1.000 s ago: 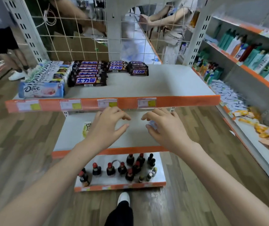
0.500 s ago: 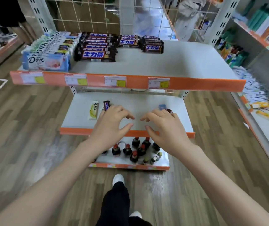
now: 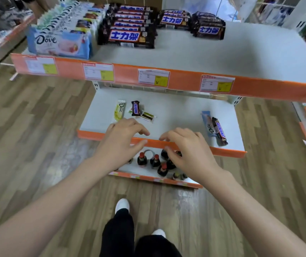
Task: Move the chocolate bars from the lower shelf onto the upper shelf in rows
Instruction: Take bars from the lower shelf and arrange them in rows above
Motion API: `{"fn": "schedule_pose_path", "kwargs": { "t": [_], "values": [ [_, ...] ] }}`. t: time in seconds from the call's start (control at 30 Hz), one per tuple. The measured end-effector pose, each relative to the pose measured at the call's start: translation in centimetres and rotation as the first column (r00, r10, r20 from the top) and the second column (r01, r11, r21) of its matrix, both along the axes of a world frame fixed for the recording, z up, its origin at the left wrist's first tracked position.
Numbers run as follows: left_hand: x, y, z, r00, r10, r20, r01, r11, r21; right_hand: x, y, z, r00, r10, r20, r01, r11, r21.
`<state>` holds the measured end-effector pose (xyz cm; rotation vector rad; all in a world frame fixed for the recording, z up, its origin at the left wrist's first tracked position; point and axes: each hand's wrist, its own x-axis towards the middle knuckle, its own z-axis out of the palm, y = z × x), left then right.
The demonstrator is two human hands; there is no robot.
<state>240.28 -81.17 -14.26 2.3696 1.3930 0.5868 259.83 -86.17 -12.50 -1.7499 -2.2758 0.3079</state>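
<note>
Both hands empty, fingers loosely curled: left hand (image 3: 119, 143) and right hand (image 3: 189, 153) hover over the white lower shelf's orange front lip (image 3: 228, 152). Brown Snickers bar (image 3: 220, 131) overlaps a pale-blue Dove bar (image 3: 208, 125) there. Small clear-wrapped packet (image 3: 147, 116) unreadable, possibly chocolate. White upper shelf (image 3: 241, 52) cut off at right.

Left hand (image 3: 119, 143), right hand (image 3: 189, 151) side by side, fingers loosely curled (grip empty), forearms extended.

Small bottles (image 3: 155, 161) on bottom shelf (image 3: 148, 178)
</note>
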Motion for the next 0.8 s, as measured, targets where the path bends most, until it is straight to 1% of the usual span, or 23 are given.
{"fn": "schedule_pose_path", "kwargs": {
  "t": [0.23, 0.3, 0.4, 0.47, 0.57, 0.7, 0.8],
  "values": [
    [-3.0, 2.7, -3.6, 0.999, 0.033, -0.016, -0.034, 0.998, -0.043, -2.9, 2.7, -4.0, 0.998, -0.013, -0.056, 0.011, 0.999, -0.032],
    [-3.9, 3.6, -5.1, 0.997, 0.014, -0.080, -0.018, 0.999, -0.051, -3.7, 3.7, -5.5, 0.997, -0.023, -0.072, 0.019, 0.999, -0.047],
    [-5.1, 5.5, -8.3, 0.972, -0.044, -0.232, 0.019, 0.994, -0.109, -4.7, 5.8, -8.3, 0.989, -0.075, -0.125, 0.064, 0.994, -0.089],
    [-5.6, 7.0, -10.6, 0.957, -0.069, -0.281, 0.031, 0.990, -0.138, -5.3, 7.3, -10.4, 0.984, -0.107, -0.144, 0.093, 0.990, -0.105],
    [-6.0, 9.4, -13.8, 0.961, -0.065, -0.269, 0.038, 0.994, -0.103, -6.1, 9.5, -13.8, 0.982, -0.128, -0.138, 0.115, 0.989, -0.098],
    [-6.0, 12.7, -18.0, 0.960, -0.037, -0.276, 0.025, 0.999, -0.047, -6.8, 12.8, -18.4, 0.980, -0.125, -0.154, 0.123, 0.992, -0.018],
    [-5.9, 14.9, -21.0, 0.961, -0.007, -0.278, -0.004, 0.999, -0.038, -7.1, 15.1, -21.5, 0.979, -0.138, -0.148, 0.143, 0.989, 0.028]
  ]
}}
